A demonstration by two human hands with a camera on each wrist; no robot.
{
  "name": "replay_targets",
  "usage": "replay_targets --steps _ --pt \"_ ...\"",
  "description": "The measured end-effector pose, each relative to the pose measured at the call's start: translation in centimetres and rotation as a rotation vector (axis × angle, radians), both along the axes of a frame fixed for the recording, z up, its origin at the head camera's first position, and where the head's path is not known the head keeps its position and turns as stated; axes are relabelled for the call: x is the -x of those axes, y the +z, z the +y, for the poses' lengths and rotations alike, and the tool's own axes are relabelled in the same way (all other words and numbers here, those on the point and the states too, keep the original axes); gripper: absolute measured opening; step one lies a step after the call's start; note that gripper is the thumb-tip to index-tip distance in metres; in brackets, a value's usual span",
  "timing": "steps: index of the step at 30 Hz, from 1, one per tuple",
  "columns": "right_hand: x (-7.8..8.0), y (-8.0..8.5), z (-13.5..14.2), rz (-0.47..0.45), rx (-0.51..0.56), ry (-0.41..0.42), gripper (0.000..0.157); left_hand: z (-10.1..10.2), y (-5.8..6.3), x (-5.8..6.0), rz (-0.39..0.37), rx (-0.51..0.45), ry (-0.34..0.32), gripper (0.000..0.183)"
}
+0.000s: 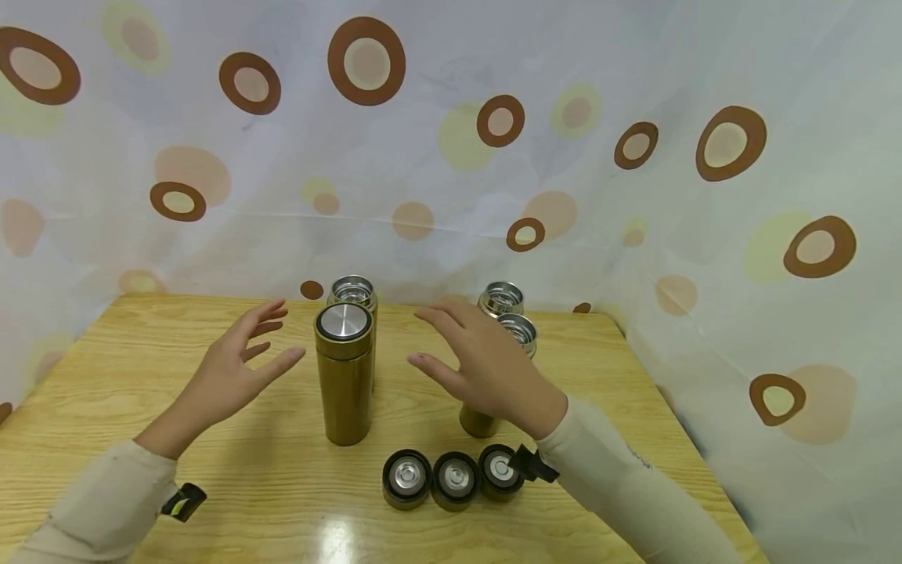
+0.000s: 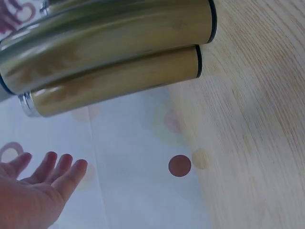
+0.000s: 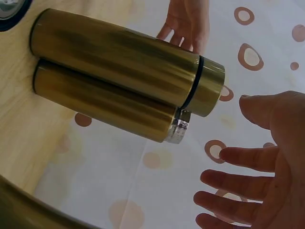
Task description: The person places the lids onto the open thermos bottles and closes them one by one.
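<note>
Flask [image 1: 345, 384] stands capped between left grip [image 1: 236, 370] and right grip [image 1: 489, 364], both loosely spread, empty.

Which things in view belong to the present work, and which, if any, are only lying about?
Apparently in the work:
- capped flask
- three open flasks
- three loose lids
- left hand, right hand

Surroundings only:
- patterned sheet
- wooden table

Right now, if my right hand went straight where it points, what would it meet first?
Your right hand would probably meet the open bottle behind the capped bottle, though depth is unclear; it might brush the capped one first or pass above both.
</note>
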State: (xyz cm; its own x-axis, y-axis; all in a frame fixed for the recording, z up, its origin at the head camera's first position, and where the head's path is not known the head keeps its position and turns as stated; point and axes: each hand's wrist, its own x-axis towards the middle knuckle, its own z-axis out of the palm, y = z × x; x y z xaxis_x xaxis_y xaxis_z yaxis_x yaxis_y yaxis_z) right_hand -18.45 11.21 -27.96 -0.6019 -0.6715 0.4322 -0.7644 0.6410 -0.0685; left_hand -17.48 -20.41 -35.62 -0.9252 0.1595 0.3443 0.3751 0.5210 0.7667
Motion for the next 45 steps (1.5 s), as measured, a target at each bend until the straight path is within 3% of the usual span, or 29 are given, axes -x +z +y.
replay_targets --steps 12,19,26,36,45 --pt "-2.1 -4.6 2.4 -0.099 -0.063 0.045 0.050 -1.0 -0.6 2.6 -0.138 -0.175 -0.096 0.070" --pt "-3.0 -7.0 2.6 -0.176 -0.105 0.072 0.050 -1.3 -1.5 4.0 -0.194 -0.206 -0.148 0.068" --pt "-3.5 -9.1 2.5 -0.278 -0.161 0.087 0.052 -0.9 -2.6 5.5 -0.245 -0.218 -0.247 0.073" --pt "-3.6 -10.5 2.1 -0.367 -0.301 0.083 0.064 0.3 -2.8 7.1 -0.343 -0.210 -0.338 0.075" --pt "-3.7 -10.8 1.7 -0.430 -0.382 0.054 0.071 0.6 -3.2 8.2 -0.368 -0.165 -0.442 0.071"
